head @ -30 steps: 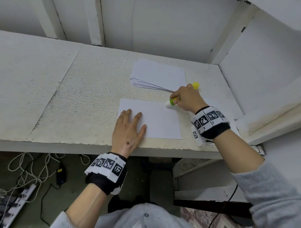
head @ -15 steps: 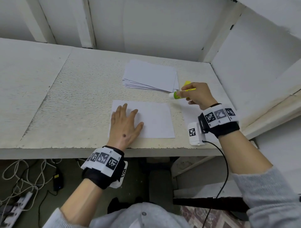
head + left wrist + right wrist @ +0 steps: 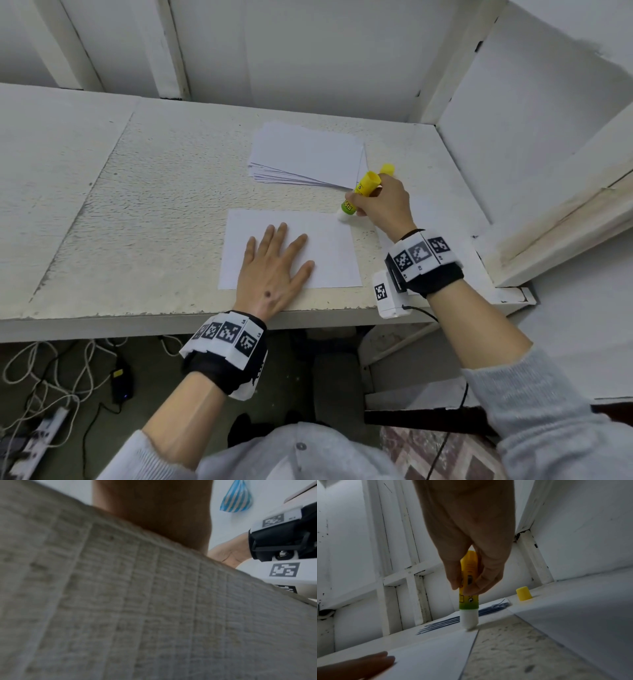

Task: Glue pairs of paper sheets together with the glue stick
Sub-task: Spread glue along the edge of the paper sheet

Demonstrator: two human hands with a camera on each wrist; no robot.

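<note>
Left hand (image 3: pixel 274 270) lies flat, fingers straight and spread, pressing down on a single white sheet (image 3: pixel 329 246) near the front edge of the counter (image 3: pixel 164 212). Palm and fingers cover the sheet's near-left part, wrist hanging just past the counter's lip. The left wrist view gives little: blurred rough counter surface and the underside of the hand.

Over to the right hand (image 3: pixel 383 205): fingers and thumb are curled round the glue stick (image 3: pixel 359 195), gripping it by the yellow-green barrel. It is uncapped, tilted, yellow end up and away, white glue tip down. From the right wrist view the tip (image 3: pixel 469 620) touches right at the sheet's far right corner (image 3: pixel 471 632), at the paper's edge where it meets the bare counter.

The yellow cap (image 3: pixel 523 593) stands on its own on the counter beyond the hand, just beside the stack of paper (image 3: pixel 305 154). That stack sits fanned out behind the single sheet, apart from it. Another white sheet (image 3: pixel 582 615) lies to the right of the glued one, with a strip of bare counter between them.

Cables (image 3: pixel 51 373) and a power strip (image 3: pixel 37 431) lie on the floor below the counter.
</note>
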